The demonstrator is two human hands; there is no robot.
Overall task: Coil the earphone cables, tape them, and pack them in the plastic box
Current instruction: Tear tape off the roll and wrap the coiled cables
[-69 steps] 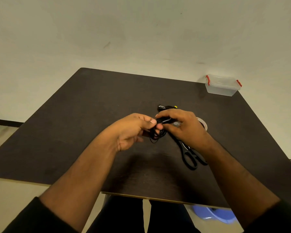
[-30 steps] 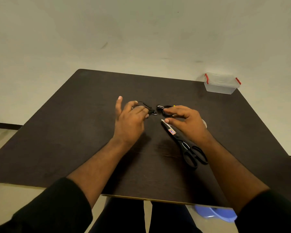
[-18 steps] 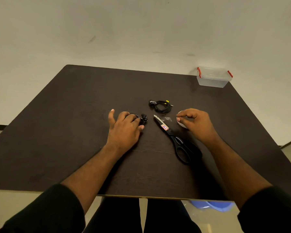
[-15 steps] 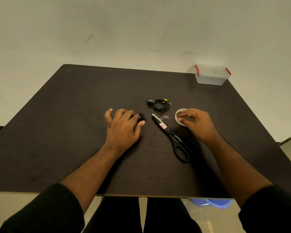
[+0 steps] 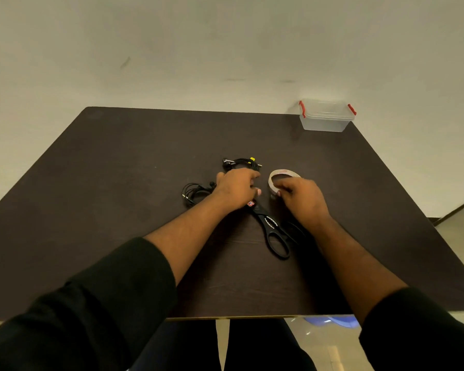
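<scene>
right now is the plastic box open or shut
Shut. The plastic box stands at the table's far right corner with its clear lid seated on top and both red latches folded down at the ends.

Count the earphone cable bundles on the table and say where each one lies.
2. One coiled earphone bundle lies left of the left hand. The other earphone bundle, with a yellow tag, lies just beyond that hand, partly hidden by it.
</scene>
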